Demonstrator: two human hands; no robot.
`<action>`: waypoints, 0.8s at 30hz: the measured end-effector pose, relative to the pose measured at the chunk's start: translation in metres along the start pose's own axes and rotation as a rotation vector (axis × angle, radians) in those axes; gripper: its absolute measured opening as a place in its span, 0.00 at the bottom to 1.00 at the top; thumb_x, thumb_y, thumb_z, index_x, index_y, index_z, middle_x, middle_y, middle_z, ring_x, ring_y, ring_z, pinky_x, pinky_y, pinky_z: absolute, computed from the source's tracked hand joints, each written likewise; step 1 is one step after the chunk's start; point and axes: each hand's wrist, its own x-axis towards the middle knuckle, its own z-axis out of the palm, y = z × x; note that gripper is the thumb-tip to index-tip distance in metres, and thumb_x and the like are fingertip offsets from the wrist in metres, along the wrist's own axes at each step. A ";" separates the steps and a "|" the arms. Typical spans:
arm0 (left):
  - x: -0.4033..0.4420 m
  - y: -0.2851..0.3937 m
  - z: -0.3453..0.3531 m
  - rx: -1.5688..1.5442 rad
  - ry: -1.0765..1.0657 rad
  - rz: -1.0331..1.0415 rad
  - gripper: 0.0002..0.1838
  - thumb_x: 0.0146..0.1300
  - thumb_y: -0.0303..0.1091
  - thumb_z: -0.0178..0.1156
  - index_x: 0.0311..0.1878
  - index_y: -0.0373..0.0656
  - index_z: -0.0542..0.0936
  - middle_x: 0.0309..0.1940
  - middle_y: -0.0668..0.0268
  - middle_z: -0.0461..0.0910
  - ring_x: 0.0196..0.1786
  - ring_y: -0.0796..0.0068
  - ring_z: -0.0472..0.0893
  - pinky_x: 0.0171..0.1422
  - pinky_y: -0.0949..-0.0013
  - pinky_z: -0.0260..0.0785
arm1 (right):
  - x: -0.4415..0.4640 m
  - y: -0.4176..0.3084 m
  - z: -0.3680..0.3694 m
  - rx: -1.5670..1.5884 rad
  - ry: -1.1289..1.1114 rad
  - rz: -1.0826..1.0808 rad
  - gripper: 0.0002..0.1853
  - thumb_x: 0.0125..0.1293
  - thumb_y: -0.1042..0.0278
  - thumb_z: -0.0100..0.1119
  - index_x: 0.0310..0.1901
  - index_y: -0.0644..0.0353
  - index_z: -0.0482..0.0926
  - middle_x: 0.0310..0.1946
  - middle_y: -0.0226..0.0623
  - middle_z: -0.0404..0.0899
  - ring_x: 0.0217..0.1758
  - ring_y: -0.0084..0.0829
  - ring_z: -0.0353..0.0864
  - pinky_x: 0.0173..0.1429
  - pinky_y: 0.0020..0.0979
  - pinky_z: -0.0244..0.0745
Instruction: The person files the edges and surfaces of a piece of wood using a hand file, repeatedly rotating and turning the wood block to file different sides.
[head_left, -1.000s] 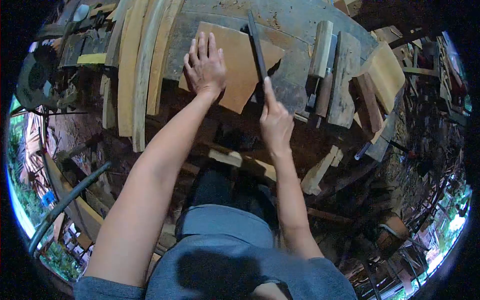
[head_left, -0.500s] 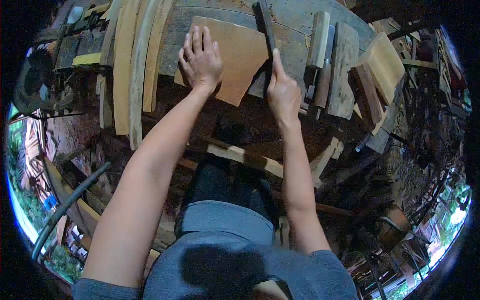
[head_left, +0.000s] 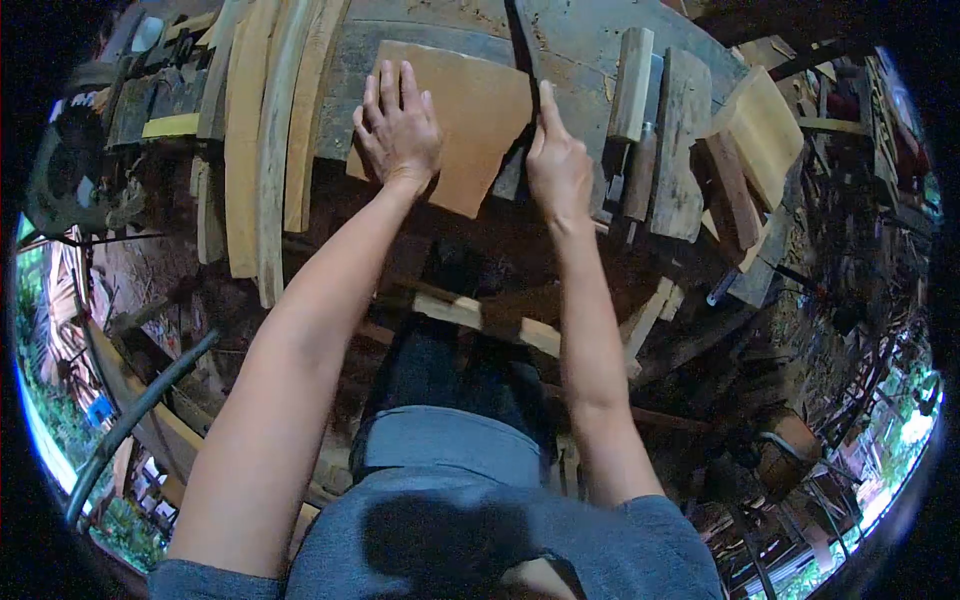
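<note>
A flat brown wooden board with an uneven right edge lies on the workbench, its near end jutting past the bench edge. My left hand rests flat on the board's left part, fingers stretched out. At the board's right edge, my right hand is closed round the near end of a long, dark, narrow blade-like tool, with the index finger extended along it. The tool points away from me beside the board. My palm hides its handle, and its exact kind is unclear.
Long wooden strips lie at the left of the workbench. To the right are a pale wood block, a wooden-handled tool, a weathered plank and a curved light wood piece. Wood offcuts are below the bench edge.
My right hand has shifted slightly forward and left along the board's edge with the dark tool. My left hand stays flat on the board. The whole view has shifted a little.
</note>
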 end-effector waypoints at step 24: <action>0.002 0.004 0.000 0.064 0.018 -0.017 0.27 0.74 0.47 0.47 0.73 0.52 0.66 0.75 0.65 0.60 0.77 0.59 0.56 0.76 0.47 0.47 | -0.015 0.004 0.011 -0.182 0.091 0.000 0.35 0.68 0.66 0.55 0.75 0.31 0.59 0.24 0.48 0.80 0.25 0.53 0.83 0.30 0.53 0.78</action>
